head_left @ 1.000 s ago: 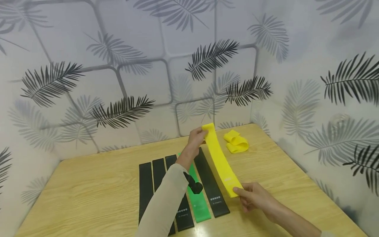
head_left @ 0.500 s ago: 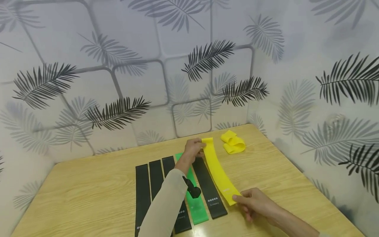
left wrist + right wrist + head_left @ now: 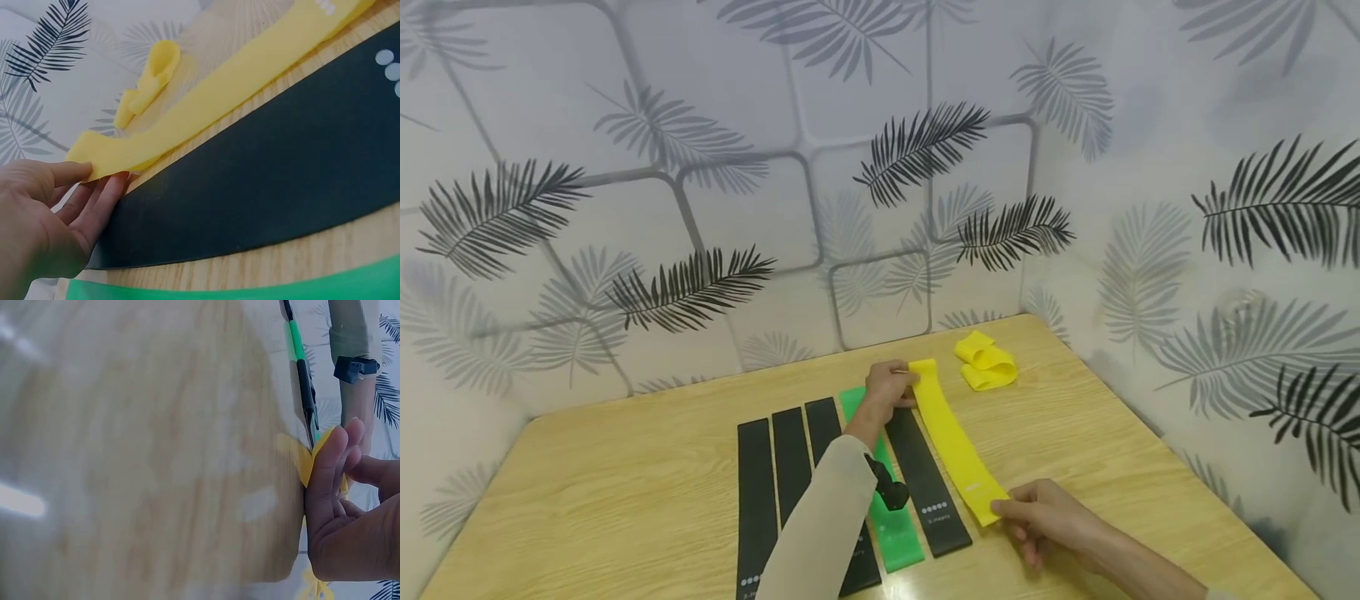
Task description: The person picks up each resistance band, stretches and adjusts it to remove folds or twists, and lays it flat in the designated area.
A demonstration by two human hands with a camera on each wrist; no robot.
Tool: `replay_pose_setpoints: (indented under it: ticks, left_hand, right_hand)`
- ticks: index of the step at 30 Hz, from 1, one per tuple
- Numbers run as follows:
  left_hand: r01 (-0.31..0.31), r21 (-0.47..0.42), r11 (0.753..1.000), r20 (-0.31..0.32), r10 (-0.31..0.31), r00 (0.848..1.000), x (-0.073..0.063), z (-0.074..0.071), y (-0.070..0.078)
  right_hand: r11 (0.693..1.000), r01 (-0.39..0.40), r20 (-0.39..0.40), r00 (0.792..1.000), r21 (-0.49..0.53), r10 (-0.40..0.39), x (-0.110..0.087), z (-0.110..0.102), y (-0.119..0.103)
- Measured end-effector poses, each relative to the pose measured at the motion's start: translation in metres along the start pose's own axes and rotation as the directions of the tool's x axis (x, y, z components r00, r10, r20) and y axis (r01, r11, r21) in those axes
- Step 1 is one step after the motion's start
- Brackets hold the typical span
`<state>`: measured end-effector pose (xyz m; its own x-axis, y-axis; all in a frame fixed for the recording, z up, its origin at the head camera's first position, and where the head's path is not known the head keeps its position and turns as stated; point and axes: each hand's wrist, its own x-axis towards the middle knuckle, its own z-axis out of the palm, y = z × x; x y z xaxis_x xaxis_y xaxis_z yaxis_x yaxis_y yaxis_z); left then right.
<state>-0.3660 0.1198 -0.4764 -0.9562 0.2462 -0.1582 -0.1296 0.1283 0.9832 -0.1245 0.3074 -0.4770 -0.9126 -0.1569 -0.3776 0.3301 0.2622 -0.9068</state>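
A flat yellow resistance band [image 3: 953, 442] is stretched out lengthwise between both hands, just right of the rightmost black band [image 3: 928, 483]. At its far end my left hand [image 3: 887, 387] pinches the band between thumb and fingers; the left wrist view shows the thumb on top of the yellow band [image 3: 206, 103]. My right hand [image 3: 1047, 515] pinches the near corner, close over the tabletop. In the right wrist view, the right hand [image 3: 350, 512] hides most of the yellow band. Left of these lies a green band [image 3: 898, 533], partly covered by the left forearm.
Several black bands [image 3: 755, 492] lie side by side on the wooden table [image 3: 602, 483], some under the left sleeve. A second yellow band [image 3: 988, 367], loosely folded, sits at the back right. Leaf-patterned walls [image 3: 880, 283] bound the table behind and to the right.
Both hands have lowered the yellow band toward the table, the left hand's end coming down most. It now lies flatter beside the black band. Both hands keep their grip.
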Motion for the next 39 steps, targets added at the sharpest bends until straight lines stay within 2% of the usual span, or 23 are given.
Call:
replay_pose_setpoints:
  ticks: [9, 14, 16, 19, 21, 25, 33, 35, 39]
  left_hand:
    - [-0.022, -0.012, 1.000, 0.009, 0.022, 1.000, 0.005, -0.001, -0.002]
    - [-0.016, 0.025, 1.000, -0.031, 0.017, 0.999, 0.009, -0.001, 0.002]
    - [-0.037, 0.045, 0.998, -0.043, 0.039, 0.998, 0.009, -0.001, 0.003]
    - [-0.089, 0.123, 0.988, -0.037, 0.094, 0.995, 0.009, -0.002, 0.003]
    - [-0.122, 0.196, 0.973, -0.024, 0.130, 0.991, 0.011, -0.004, 0.002]
    - [-0.177, 0.345, 0.922, -0.007, 0.191, 0.982, 0.015, -0.006, 0.000]
    - [-0.281, 0.506, 0.815, 0.058, 0.293, 0.954, 0.017, -0.005, -0.006]
    - [-0.283, 0.530, 0.800, 0.051, 0.304, 0.951, 0.019, -0.004, -0.006]
    - [-0.268, 0.559, 0.785, 0.018, 0.312, 0.950, 0.024, -0.003, -0.007]
  right_hand:
    - [1.000, -0.024, -0.006, 1.000, 0.003, 0.024, 0.001, 0.000, 0.001]
    - [1.000, -0.016, -0.004, 1.000, -0.008, 0.016, 0.000, -0.001, 0.000]
    - [1.000, -0.015, 0.001, 1.000, -0.006, 0.015, 0.000, -0.001, 0.000]
    - [1.000, -0.012, 0.011, 1.000, 0.006, 0.012, 0.000, -0.001, 0.002]
    - [1.000, -0.014, 0.015, 1.000, 0.013, 0.014, 0.000, -0.002, 0.003]
    - [1.000, -0.028, 0.009, 1.000, 0.008, 0.028, -0.001, -0.001, 0.003]
    - [0.999, -0.051, -0.008, 0.999, 0.003, 0.051, -0.002, 0.000, 0.005]
    - [0.999, -0.046, -0.010, 0.999, 0.004, 0.046, -0.002, 0.000, 0.005]
    - [0.999, -0.050, -0.007, 0.999, 0.004, 0.050, -0.003, 0.000, 0.002]
